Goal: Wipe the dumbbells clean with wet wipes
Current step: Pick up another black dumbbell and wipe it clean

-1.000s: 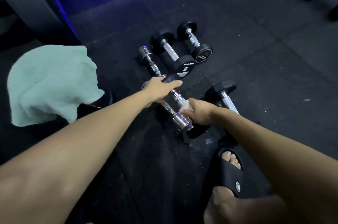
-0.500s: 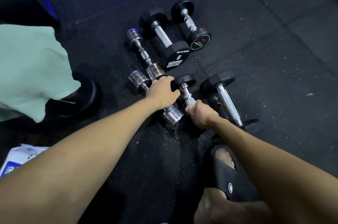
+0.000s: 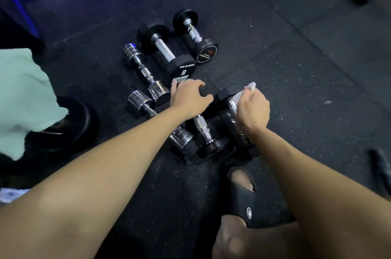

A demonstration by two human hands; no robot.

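Head view: the right hand (image 3: 252, 110) pinches a wet wipe (image 3: 249, 86) against the handle of the hex dumbbell (image 3: 229, 97) lying on the floor at about 3 o'clock from the left hand (image 3: 188, 94), which rests spread on a neighbouring weight. Best to wrap the wipe round the handle, stroke end to end, and steady the dumbbell against rolling.

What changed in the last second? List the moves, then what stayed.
The right hand carried the wipe off the small round dumbbell onto the hexagonal dumbbell beside it. The left hand let go, its fingers now spread over the small dumbbell's far end. The three far dumbbells and the green towel stayed put.
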